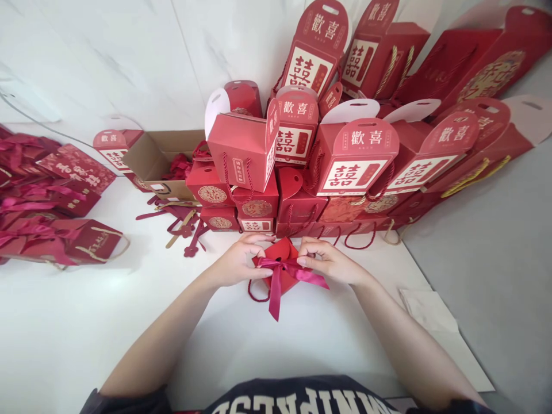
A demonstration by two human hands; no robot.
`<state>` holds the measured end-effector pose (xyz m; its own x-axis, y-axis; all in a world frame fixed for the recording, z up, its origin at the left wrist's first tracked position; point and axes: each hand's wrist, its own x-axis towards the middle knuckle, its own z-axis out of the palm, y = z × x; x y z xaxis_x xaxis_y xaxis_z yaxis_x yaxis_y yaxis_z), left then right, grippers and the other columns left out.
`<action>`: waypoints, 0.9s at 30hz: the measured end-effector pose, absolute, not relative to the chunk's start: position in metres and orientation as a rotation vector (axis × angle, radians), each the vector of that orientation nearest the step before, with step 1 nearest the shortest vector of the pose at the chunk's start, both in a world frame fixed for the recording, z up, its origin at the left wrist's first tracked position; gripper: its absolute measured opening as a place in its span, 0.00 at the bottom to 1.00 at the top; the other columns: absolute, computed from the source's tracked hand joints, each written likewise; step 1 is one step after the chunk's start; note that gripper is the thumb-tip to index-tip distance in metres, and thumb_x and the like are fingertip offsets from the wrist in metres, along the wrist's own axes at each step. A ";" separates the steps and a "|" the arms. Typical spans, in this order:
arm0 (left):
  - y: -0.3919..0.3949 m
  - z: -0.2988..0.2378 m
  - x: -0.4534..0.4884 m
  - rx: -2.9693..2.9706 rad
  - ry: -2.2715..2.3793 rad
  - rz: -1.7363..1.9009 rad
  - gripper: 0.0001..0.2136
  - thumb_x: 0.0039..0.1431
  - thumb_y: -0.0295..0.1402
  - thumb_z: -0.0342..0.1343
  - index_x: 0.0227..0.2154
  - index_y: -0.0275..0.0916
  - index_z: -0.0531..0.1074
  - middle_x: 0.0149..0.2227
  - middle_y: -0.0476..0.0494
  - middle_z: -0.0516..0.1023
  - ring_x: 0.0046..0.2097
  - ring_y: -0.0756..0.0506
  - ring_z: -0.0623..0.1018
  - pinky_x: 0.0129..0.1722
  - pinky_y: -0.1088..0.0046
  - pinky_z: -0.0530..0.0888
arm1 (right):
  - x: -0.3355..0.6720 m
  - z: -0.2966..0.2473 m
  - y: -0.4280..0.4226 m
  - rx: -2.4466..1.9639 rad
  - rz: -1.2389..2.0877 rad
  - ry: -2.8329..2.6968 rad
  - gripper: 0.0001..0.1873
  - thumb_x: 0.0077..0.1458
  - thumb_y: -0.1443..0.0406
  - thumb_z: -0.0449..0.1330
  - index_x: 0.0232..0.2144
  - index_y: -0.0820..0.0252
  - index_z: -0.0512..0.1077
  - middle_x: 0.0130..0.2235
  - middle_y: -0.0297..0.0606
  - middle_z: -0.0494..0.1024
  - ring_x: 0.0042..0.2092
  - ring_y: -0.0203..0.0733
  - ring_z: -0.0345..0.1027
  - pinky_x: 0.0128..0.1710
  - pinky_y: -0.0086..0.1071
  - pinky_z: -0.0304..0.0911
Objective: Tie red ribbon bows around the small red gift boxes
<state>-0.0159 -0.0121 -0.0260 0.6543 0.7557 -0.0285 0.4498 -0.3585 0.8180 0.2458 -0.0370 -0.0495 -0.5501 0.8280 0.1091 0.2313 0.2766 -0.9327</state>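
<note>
A small red gift box (282, 249) stands on the white table in front of me, with a dark red cord handle (257, 294) hanging at its left. A magenta ribbon (276, 290) is tied in a bow across its top, its tails falling forward and to the right. My left hand (246, 261) pinches the bow's left loop between thumb and fingers. On the other side, my right hand (319, 259) has its fingertips closed on the ribbon's right part. The knot shows between both hands.
Red gift boxes (357, 155) are stacked along the back and right, close beyond my hands. Left of them are an open cardboard carton (161, 146) and loose ribbon strips (181, 224). Ribboned boxes (56, 236) pile up at far left. White paper (429, 310) lies at right.
</note>
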 end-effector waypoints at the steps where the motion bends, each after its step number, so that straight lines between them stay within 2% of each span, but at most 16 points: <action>1: -0.012 -0.026 -0.016 1.994 0.932 0.455 0.10 0.50 0.39 0.64 0.24 0.39 0.72 0.59 0.40 0.68 0.63 0.38 0.64 0.62 0.56 0.61 | 0.246 -0.051 -0.038 -0.949 1.284 -1.934 0.17 0.61 0.54 0.57 0.27 0.59 0.71 0.30 0.32 0.64 0.34 0.37 0.59 0.37 0.31 0.56; 7: -0.008 -0.031 -0.020 1.602 0.742 0.419 0.11 0.46 0.40 0.67 0.26 0.39 0.74 0.62 0.42 0.65 0.64 0.36 0.64 0.63 0.52 0.60 | 0.243 -0.056 -0.035 -0.952 1.390 -1.811 0.19 0.59 0.53 0.58 0.25 0.61 0.71 0.30 0.33 0.65 0.33 0.36 0.61 0.37 0.32 0.58; 9: -0.010 -0.034 -0.021 1.510 0.669 0.468 0.09 0.49 0.40 0.65 0.31 0.41 0.79 0.65 0.42 0.62 0.66 0.35 0.61 0.64 0.51 0.59 | 0.242 -0.055 -0.035 -0.946 1.361 -1.822 0.19 0.59 0.52 0.59 0.25 0.61 0.72 0.31 0.34 0.66 0.35 0.38 0.62 0.39 0.33 0.59; 11: -0.016 -0.034 -0.021 1.559 0.657 0.520 0.12 0.54 0.39 0.61 0.41 0.45 0.79 0.67 0.44 0.56 0.68 0.35 0.56 0.65 0.51 0.57 | 0.241 -0.052 -0.036 -0.941 1.338 -1.834 0.18 0.59 0.52 0.59 0.26 0.60 0.74 0.32 0.35 0.66 0.37 0.38 0.62 0.41 0.34 0.60; 14: -0.029 -0.029 -0.020 1.848 0.736 0.565 0.22 0.60 0.38 0.56 0.58 0.53 0.67 0.70 0.49 0.48 0.70 0.38 0.50 0.67 0.53 0.53 | 0.239 -0.048 -0.037 -0.937 1.327 -1.825 0.17 0.59 0.53 0.59 0.27 0.60 0.75 0.34 0.35 0.66 0.38 0.38 0.63 0.42 0.33 0.60; 17: -0.046 -0.023 -0.017 2.172 0.971 0.573 0.27 0.65 0.38 0.50 0.65 0.51 0.53 0.70 0.46 0.46 0.70 0.42 0.49 0.68 0.56 0.52 | 0.239 -0.045 -0.037 -0.936 1.324 -1.811 0.16 0.59 0.54 0.59 0.28 0.59 0.74 0.34 0.35 0.66 0.37 0.38 0.63 0.41 0.32 0.60; 19: -0.056 -0.022 -0.016 2.330 1.146 0.500 0.27 0.67 0.39 0.47 0.67 0.46 0.49 0.70 0.42 0.46 0.70 0.42 0.49 0.68 0.55 0.50 | 0.239 -0.045 -0.035 -0.950 1.310 -1.798 0.16 0.59 0.54 0.59 0.28 0.59 0.74 0.34 0.35 0.66 0.37 0.38 0.63 0.41 0.32 0.59; 22: -0.069 -0.028 -0.014 2.462 1.326 0.403 0.25 0.68 0.39 0.43 0.65 0.43 0.52 0.69 0.39 0.48 0.70 0.40 0.51 0.67 0.50 0.47 | 0.239 -0.047 -0.033 -0.992 1.276 -1.784 0.16 0.60 0.54 0.58 0.27 0.59 0.73 0.35 0.35 0.66 0.38 0.38 0.62 0.42 0.32 0.59; 25: -0.074 -0.035 -0.013 2.477 1.455 0.470 0.22 0.66 0.40 0.46 0.61 0.41 0.59 0.69 0.37 0.50 0.69 0.37 0.54 0.65 0.48 0.51 | 0.237 -0.052 -0.031 -1.020 1.256 -1.774 0.17 0.59 0.53 0.58 0.27 0.60 0.72 0.35 0.35 0.65 0.38 0.38 0.63 0.43 0.33 0.60; 27: -0.071 -0.035 -0.013 2.466 1.473 0.615 0.17 0.65 0.38 0.50 0.54 0.43 0.68 0.67 0.39 0.57 0.66 0.36 0.59 0.63 0.51 0.58 | 0.235 -0.053 -0.030 -1.048 1.236 -1.741 0.17 0.58 0.53 0.59 0.26 0.60 0.72 0.37 0.36 0.66 0.40 0.38 0.64 0.45 0.34 0.60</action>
